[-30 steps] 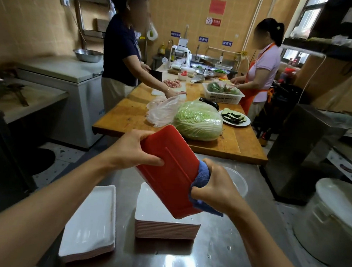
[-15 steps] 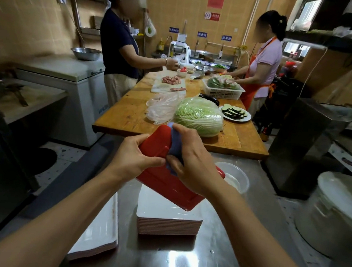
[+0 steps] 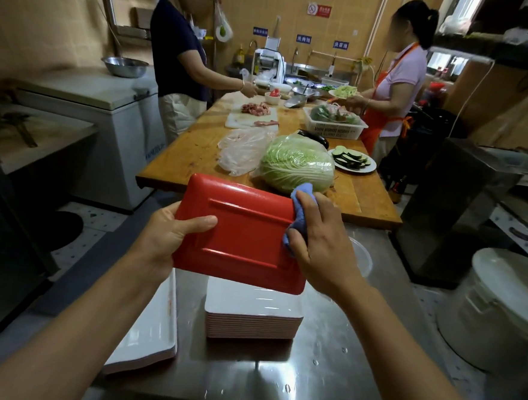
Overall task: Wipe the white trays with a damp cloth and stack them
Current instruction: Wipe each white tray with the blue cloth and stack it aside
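Tray [image 3: 247, 236], rectangular, red underside turned toward the wearer, held tilted above the steel counter [image 3: 322, 375]; a second ago it stood steeply on end, and it now lies broadside, long edges level, which suggests the back is getting its last passes before stacking. Cloth [image 3: 297, 213], blue, damp-looking, bunched; half a second ago it sat at the tray's upper left corner, and it has since travelled to the right-hand edge, so the wipe appears to have swept across the whole back. Left hand [image 3: 166, 236]: grips the tray's left short edge, thumb laid across the red face, fingers hidden behind. Right hand [image 3: 319, 235]: curled round the cloth, pressing it against the tray's right edge, fingers draped over the rim. Stack of white rectangular trays [image 3: 253, 314], pink-edged, directly beneath the held tray, apart from it. Second, lower pile of white trays [image 3: 150, 329] on the counter's left, near the left forearm. Clear plastic bowl [image 3: 362, 256], partly hidden behind the right wrist. Beyond: wooden table [image 3: 197, 151] bearing a pale green cabbage [image 3: 296, 164]; two people working at its far end.
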The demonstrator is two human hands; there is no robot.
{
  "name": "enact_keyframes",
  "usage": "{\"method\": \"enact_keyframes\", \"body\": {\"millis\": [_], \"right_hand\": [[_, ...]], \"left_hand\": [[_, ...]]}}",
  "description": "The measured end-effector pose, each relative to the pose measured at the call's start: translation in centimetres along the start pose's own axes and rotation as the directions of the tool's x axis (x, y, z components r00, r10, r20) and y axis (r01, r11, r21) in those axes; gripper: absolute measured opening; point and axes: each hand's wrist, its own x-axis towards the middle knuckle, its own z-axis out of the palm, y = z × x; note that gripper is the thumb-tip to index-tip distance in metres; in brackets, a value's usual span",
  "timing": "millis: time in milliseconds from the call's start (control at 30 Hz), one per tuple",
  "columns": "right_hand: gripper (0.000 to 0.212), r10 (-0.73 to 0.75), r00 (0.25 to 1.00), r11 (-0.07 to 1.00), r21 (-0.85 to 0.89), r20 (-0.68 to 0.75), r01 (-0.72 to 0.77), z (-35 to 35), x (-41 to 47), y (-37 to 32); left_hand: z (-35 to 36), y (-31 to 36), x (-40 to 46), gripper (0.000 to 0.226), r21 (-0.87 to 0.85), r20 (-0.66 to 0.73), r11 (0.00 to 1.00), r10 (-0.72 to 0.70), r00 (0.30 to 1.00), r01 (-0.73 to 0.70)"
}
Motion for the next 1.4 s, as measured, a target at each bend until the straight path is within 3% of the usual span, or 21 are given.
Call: {"method": "enact_keyframes", "body": {"millis": [133, 267, 400, 600, 700, 900, 1100, 1233, 1400], "right_hand": [[0.064, 0.016, 1.000, 0.999, 0.045, 0.013, -0.016, 0.9, -1.0, -0.2], [0.064, 0.007, 1.000, 0.996, 0.087, 0.028, -0.009, 2.0, -2.9, -0.3], [0.060, 0.018, 1.000, 1.000, 0.013, -0.025, -0.018, 2.9, -3.9, -0.6], [0.065, -0.171, 0.985, 0.985, -0.033, -0.017, 0.171, 5.9, -4.3, -4.9], [0.065, -0.187, 0.982, 0.982, 0.022, -0.034, 0.187, 7.5, -4.6, -7.3], [0.062, -0.114, 0.992, 0.979, 0.177, 0.056, 0.103, 7.9, -3.6, -8.2], [0.062, -0.101, 0.987, 0.990, 0.114, 0.124, 0.087, 6.8, -0.3, -6.9], [0.065, 0.001, 0.992, 0.994, 0.107, 0.128, -0.014, 6.1, 0.7, -4.6], [0.056, 0.148, 0.980, 0.902, 0.388, 0.133, -0.189, 6.7, 0.2, -4.2]], "left_hand": [[0.5, -0.8, 0.5, 0.040, -0.093, -0.032, 0.986, -0.141, 0.990, 0.137], [1.1, -0.8, 0.7, 0.022, -0.195, -0.091, 0.934, -0.322, 0.942, 0.300], [1.8, -0.7, 0.4, 0.027, -0.265, -0.109, 0.893, -0.402, 0.909, 0.363], [3.7, -0.5, -0.4, 0.019, -0.327, -0.066, 0.869, -0.414, 0.908, 0.372], [4.0, -0.7, -0.7, 0.025, -0.371, -0.063, 0.877, -0.353, 0.934, 0.306], [3.6, -1.7, -1.1, 0.013, -0.303, -0.199, 0.949, -0.156, 0.968, 0.091], [1.8, -1.8, -2.1, 0.006, -0.321, -0.184, 0.943, -0.148, 0.972, 0.083], [-0.8, -0.8, -2.5, 0.004, -0.318, -0.218, 0.946, -0.143, 0.965, 0.068], [-4.0, -0.3, -3.1, 0.017, -0.365, -0.203, 0.923, -0.208, 0.957, 0.124]]}}
